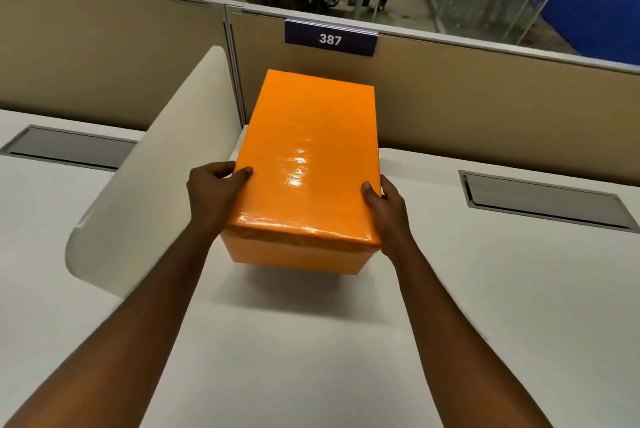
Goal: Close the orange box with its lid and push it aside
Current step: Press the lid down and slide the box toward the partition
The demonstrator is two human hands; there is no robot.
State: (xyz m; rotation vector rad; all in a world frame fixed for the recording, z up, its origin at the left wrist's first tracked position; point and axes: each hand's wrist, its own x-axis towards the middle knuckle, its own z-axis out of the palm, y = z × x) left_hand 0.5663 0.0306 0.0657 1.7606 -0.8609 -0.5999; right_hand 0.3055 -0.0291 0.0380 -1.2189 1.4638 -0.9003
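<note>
Both hands, left [216, 190] and right [386, 205], are clamped on the lid [308, 157], fingers curled over its sides. Lid is seated on the box [294, 254], mid-surface [485, 306]; pushing aside remains.

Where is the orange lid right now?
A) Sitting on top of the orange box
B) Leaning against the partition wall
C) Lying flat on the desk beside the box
A: the glossy lid covers the orange box, with the left hand and right hand gripping its two long sides.
</note>
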